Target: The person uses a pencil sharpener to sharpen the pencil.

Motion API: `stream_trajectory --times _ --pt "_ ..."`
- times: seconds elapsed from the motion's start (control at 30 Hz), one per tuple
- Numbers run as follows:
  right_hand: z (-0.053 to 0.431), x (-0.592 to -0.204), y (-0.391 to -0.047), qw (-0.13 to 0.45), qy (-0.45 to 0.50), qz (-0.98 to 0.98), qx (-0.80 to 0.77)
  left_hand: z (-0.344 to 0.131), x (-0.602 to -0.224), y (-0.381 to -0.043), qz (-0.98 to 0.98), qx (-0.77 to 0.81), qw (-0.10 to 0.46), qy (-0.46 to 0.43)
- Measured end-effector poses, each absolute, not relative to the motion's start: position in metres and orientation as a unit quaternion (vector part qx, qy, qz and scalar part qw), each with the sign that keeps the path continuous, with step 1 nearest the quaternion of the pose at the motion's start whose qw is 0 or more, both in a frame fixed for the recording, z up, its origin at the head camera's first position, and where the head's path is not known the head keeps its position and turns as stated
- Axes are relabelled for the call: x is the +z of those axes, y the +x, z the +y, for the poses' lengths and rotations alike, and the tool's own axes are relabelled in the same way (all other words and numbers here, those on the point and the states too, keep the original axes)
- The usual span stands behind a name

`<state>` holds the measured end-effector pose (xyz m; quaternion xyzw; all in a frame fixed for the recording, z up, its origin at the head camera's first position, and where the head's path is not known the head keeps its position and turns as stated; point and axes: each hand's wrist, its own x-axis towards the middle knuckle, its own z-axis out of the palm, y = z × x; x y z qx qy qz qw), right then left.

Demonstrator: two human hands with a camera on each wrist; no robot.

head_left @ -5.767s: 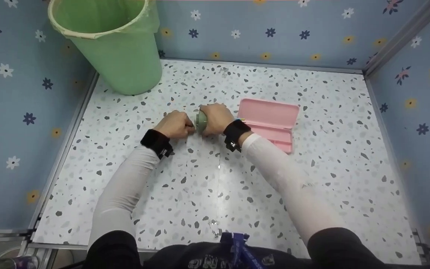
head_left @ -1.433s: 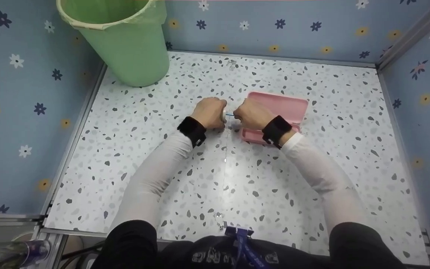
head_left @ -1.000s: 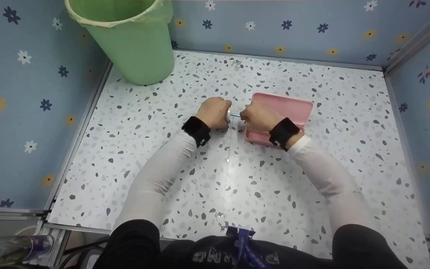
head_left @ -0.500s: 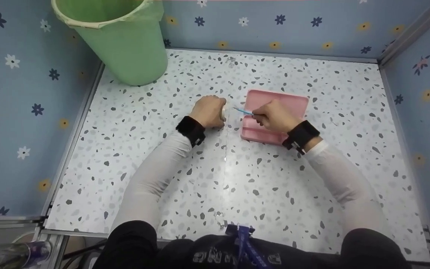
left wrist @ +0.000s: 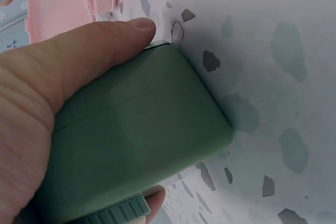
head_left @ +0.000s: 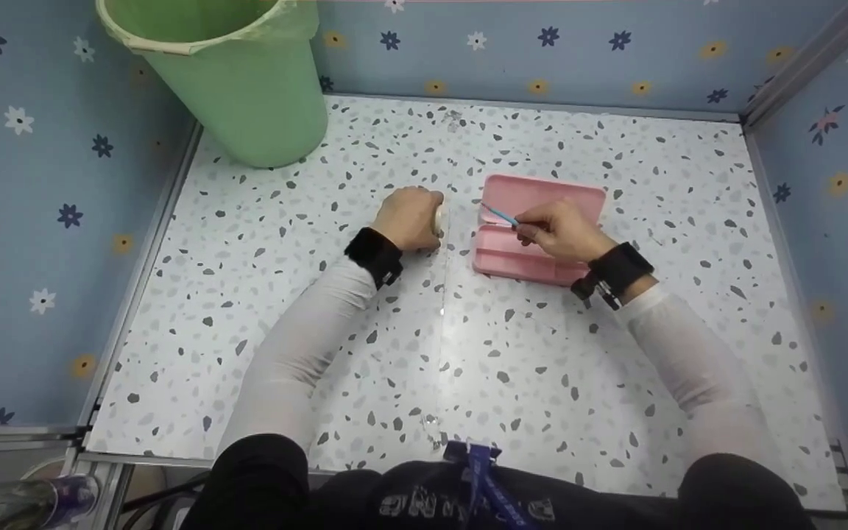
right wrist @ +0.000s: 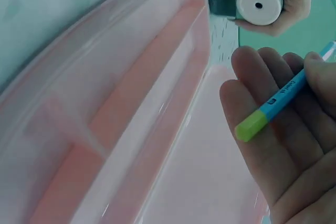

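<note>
My left hand (head_left: 409, 218) grips a green pencil sharpener (left wrist: 136, 124) standing on the speckled table, thumb across its top edge. Its round white face with a dark hole (right wrist: 258, 5) points right, toward the other hand. Between thumb and fingers my right hand (head_left: 565, 230) pinches a blue pencil (right wrist: 286, 95) with a lime-green end. The pencil's tip slants up and left, apart from the sharpener. Right under this hand lies an open pink pencil case (head_left: 501, 266), its lid (head_left: 505, 190) folded back; the hand hides part of it.
A tall green bin (head_left: 269, 103) with a liner over its rim stands at the back left of the table (head_left: 365, 368). Flower-patterned walls (head_left: 601, 66) enclose the back and sides. A clear bottle (head_left: 26, 500) is below the table's front left corner.
The right hand has drawn the pencil out of the sharpener and moved right, over the pencil case. Earlier it held the sharpener's body; now the left hand does, and has stayed put lately.
</note>
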<state>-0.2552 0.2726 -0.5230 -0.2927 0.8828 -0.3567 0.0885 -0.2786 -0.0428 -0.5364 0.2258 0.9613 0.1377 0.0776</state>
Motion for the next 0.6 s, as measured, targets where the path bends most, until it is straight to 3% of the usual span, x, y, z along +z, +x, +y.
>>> stream_trajectory --times 0.23,0.6 --pt "0.290 -0.530 -0.254 0.031 -0.287 0.927 -0.241 -0.045 -0.536 -0.280 0.962 0.138 0.077 0.224" --pt "0.300 -0.538 -0.252 0.097 -0.218 0.962 -0.136 -0.044 -0.537 -0.279 0.961 0.147 0.080 0.222"
